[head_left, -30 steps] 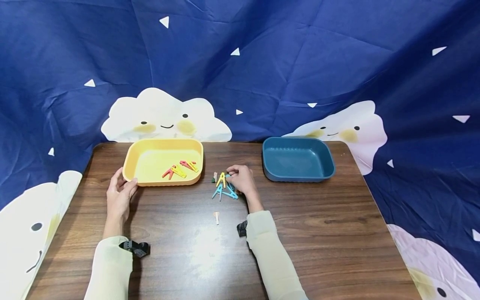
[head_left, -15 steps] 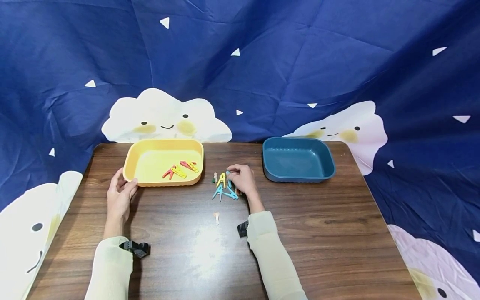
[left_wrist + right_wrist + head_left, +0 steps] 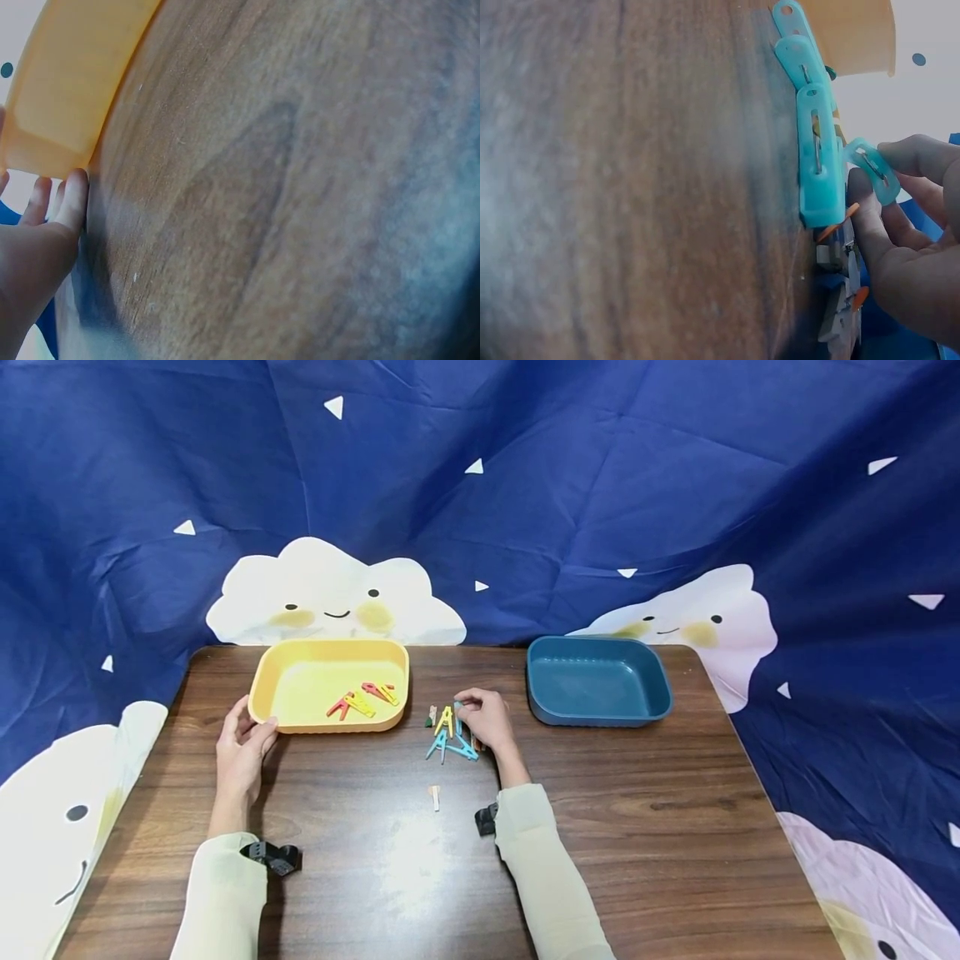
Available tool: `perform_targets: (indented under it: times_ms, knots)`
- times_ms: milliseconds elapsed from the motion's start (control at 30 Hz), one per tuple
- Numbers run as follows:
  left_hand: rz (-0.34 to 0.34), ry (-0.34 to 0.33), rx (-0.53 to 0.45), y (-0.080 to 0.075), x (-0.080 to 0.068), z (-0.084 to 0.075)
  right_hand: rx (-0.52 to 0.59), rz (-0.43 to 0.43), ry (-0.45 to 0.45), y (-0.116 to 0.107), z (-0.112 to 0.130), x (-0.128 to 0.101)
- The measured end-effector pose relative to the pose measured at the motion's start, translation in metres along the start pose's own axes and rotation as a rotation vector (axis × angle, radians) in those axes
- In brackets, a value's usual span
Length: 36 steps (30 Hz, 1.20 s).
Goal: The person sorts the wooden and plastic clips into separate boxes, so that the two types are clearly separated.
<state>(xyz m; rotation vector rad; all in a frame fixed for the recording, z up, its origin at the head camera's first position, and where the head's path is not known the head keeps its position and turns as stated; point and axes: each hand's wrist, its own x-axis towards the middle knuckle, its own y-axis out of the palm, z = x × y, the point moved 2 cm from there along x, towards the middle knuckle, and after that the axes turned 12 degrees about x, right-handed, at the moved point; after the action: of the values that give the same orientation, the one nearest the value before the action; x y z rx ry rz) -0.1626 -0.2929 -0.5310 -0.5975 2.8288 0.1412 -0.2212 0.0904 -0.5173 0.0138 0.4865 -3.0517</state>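
My right hand [image 3: 486, 718] pinches a light-blue clothespin [image 3: 875, 171] between thumb and fingertips, over the small pile in the middle of the table. Right below the hand in the head view, two more blue clothespins [image 3: 462, 749] and a yellow clothespin [image 3: 445, 720] lie crossed. Small wooden clips [image 3: 838, 304] with orange bits sit close under my fingers in the right wrist view. At the near left corner of the yellow tray [image 3: 258, 710], my left hand [image 3: 242, 752] holds on, thumb at the front wall and fingers along the side. Red and yellow clothespins [image 3: 360, 703] lie inside that tray.
A dark blue tray [image 3: 600, 718] stands at the back right of the wooden table [image 3: 637, 843]. One small wooden clip [image 3: 435, 797] lies nearer the front, apart from the pile. Behind the table's far edge hangs a blue cloth [image 3: 525, 510] with cloud prints.
The blue clothespin in my right fingers has turned and now stands more upright beside the yellow one. My left hand stays at the yellow tray.
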Motion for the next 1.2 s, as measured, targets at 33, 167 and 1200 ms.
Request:
perform_targets:
  times_ms: [33,167,1200]
  knots:
    - [0.0,0.002,0.001,0.0,0.0,0.0,0.005,-0.002,-0.001,0.0,0.0,0.0]
    - [0.0,0.003,-0.002,0.0,0.0,0.0,0.031,-0.004,0.004,0.0,0.001,0.001]
    - [0.005,-0.001,-0.003,0.0,0.0,0.0,0.118,-0.004,0.049,0.009,0.021,0.007]
